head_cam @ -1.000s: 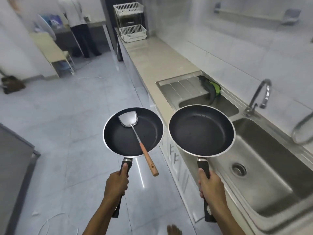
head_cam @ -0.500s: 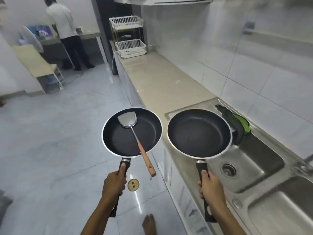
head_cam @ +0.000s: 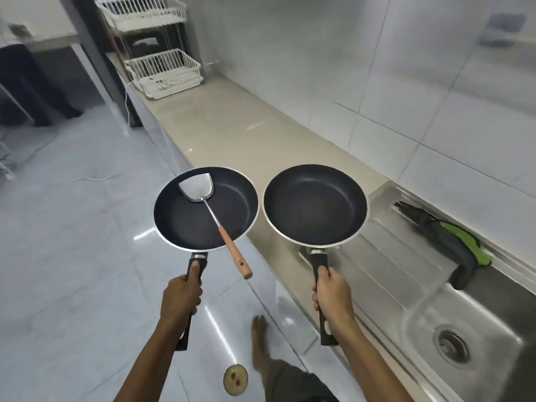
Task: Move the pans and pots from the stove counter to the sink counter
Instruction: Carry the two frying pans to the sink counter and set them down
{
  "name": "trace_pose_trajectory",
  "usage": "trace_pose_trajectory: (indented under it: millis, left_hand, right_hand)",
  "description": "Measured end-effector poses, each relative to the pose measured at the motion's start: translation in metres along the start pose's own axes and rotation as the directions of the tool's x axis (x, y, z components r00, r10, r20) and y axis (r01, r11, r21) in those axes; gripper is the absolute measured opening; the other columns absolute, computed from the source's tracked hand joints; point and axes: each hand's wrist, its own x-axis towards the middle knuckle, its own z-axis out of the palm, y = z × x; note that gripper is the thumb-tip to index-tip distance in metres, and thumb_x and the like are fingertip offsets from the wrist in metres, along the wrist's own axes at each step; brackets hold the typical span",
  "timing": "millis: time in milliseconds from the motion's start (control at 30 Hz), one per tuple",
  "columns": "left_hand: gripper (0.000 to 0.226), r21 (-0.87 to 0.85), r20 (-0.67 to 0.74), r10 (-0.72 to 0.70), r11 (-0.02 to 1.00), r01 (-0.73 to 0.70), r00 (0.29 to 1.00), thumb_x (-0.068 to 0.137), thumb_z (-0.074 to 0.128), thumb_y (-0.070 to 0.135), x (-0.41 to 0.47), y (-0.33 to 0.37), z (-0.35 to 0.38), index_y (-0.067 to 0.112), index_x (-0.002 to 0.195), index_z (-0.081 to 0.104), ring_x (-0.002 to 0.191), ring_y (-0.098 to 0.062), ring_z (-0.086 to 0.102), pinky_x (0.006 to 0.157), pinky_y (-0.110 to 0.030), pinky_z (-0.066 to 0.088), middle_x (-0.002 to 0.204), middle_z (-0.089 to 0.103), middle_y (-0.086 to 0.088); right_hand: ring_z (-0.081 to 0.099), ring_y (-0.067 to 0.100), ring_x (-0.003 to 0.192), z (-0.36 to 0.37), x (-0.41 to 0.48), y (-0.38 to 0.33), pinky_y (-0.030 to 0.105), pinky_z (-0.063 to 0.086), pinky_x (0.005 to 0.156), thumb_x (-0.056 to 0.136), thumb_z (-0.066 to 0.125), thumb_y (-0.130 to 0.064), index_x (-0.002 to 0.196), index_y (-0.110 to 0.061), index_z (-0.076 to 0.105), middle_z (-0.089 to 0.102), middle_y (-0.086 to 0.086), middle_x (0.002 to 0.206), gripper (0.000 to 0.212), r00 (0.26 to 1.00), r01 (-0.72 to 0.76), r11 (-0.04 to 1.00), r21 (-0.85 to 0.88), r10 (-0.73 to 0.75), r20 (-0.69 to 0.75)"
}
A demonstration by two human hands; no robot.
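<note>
I carry two black non-stick frying pans, one in each hand. My left hand (head_cam: 181,295) grips the handle of the left pan (head_cam: 185,221), held over the floor beside the counter edge. A metal spatula (head_cam: 216,217) with a wooden handle lies inside it, its handle sticking out over the near rim. My right hand (head_cam: 332,294) grips the handle of the right pan (head_cam: 314,204), which hangs level above the beige sink counter (head_cam: 232,132) and the steel drainboard (head_cam: 388,256). This pan holds nothing.
A steel sink basin (head_cam: 470,332) with a drain lies at the lower right; a dark and green cloth (head_cam: 452,242) drapes over its back rim. A white two-tier wire rack (head_cam: 162,71) stands at the counter's far end. My bare foot (head_cam: 259,338) and a round floor drain (head_cam: 235,378) are below.
I have walked forward along the counter: the sink has slid to the lower right and the wire rack is closer. Both pans stay level in my hands, now partly over the counter.
</note>
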Motion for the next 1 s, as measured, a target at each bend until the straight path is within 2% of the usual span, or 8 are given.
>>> trace_pose_trajectory:
  millis: [133, 267, 500, 600, 833, 1000]
  left_hand:
    - [0.062, 0.023, 0.023, 0.039, 0.999, -0.039, 0.999, 0.099, 0.044, 0.058, 0.118, 0.04, 0.002, 0.005, 0.079, 0.068, 0.055, -0.023, 0.056, 0.049, -0.028, 0.045, 0.066, 0.065, -0.012]
    - [0.064, 0.086, 0.039, 0.027, 0.996, -0.03, 0.999, 0.097, 0.044, 0.059, 0.233, 0.09, -0.004, 0.006, 0.073, 0.069, 0.05, -0.023, 0.057, 0.046, -0.029, 0.044, 0.059, 0.064, -0.008]
    - [0.069, 0.169, 0.159, 0.141, 0.971, -0.168, 0.977, 0.097, 0.041, 0.061, 0.414, 0.185, 0.006, 0.003, 0.071, 0.068, 0.05, -0.026, 0.059, 0.045, -0.029, 0.045, 0.059, 0.066, -0.011]
    - [0.068, 0.194, 0.223, 0.18, 0.955, -0.225, 0.958, 0.097, 0.04, 0.062, 0.487, 0.219, 0.024, 0.007, 0.07, 0.069, 0.051, -0.026, 0.06, 0.045, -0.028, 0.045, 0.06, 0.067, -0.009]
    - [0.07, 0.253, 0.436, 0.273, 0.877, -0.407, 0.858, 0.1, 0.037, 0.059, 0.657, 0.284, 0.074, 0.005, 0.067, 0.068, 0.048, -0.028, 0.06, 0.046, -0.029, 0.045, 0.056, 0.066, -0.011]
    - [0.072, 0.28, 0.556, 0.293, 0.815, -0.508, 0.778, 0.102, 0.035, 0.056, 0.728, 0.318, 0.083, 0.002, 0.064, 0.066, 0.045, -0.027, 0.058, 0.044, -0.027, 0.042, 0.053, 0.064, -0.011]
  right_hand:
    - [0.051, 0.017, 0.045, 0.073, 0.081, -0.043, 0.029, 0.046, 0.044, 0.103, 0.042, -0.024, 0.085, -0.004, 0.06, 0.06, 0.011, 0.065, 0.033, 0.998, -0.015, 0.999, 0.035, 0.016, -0.054]
    - [0.049, 0.017, 0.043, 0.132, 0.143, -0.09, 0.028, 0.043, 0.04, 0.103, 0.043, -0.022, 0.081, -0.002, 0.059, 0.059, 0.011, 0.063, 0.033, 0.988, -0.071, 0.995, 0.073, 0.08, -0.13]
    - [0.049, 0.014, 0.041, 0.213, 0.24, -0.16, 0.026, 0.044, 0.04, 0.104, 0.043, -0.024, 0.083, -0.006, 0.06, 0.061, 0.011, 0.064, 0.032, 0.951, -0.112, 0.98, 0.163, 0.153, -0.269]
    - [0.048, 0.013, 0.039, 0.25, 0.278, -0.176, 0.025, 0.043, 0.039, 0.104, 0.043, -0.024, 0.084, -0.007, 0.061, 0.061, 0.011, 0.064, 0.032, 0.926, -0.127, 0.969, 0.212, 0.192, -0.325]
    - [0.049, 0.011, 0.041, 0.35, 0.366, -0.218, 0.025, 0.045, 0.04, 0.104, 0.042, -0.024, 0.085, -0.007, 0.061, 0.061, 0.011, 0.067, 0.032, 0.817, -0.131, 0.932, 0.339, 0.295, -0.495]
    - [0.047, 0.011, 0.04, 0.408, 0.397, -0.256, 0.026, 0.042, 0.038, 0.102, 0.043, -0.022, 0.086, -0.006, 0.061, 0.06, 0.011, 0.066, 0.029, 0.732, -0.113, 0.902, 0.416, 0.359, -0.58]
